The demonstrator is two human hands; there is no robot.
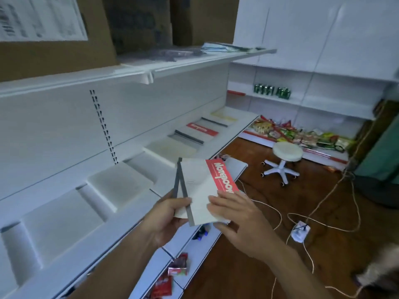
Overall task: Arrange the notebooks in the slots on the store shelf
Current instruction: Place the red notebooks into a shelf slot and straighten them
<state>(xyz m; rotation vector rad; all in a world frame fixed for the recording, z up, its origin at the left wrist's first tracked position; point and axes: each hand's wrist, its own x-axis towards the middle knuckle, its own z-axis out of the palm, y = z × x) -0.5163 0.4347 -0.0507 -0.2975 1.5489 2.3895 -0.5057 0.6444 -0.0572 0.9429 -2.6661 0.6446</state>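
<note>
Gripping notebook stack (176,184) in left hand (166,216), pinching red-banded top notebook (200,186) with right hand (235,219), probably bound for centre-left empty slot (121,184).

A white panelled wall (302,29) fills the upper right. Below it, low white shelving (280,100) carries green cans (272,90) and snack packets (302,134). At centre right, a white castored stool (285,154) stands on the brown wooden floor (323,255) among pale cords (319,203).
</note>
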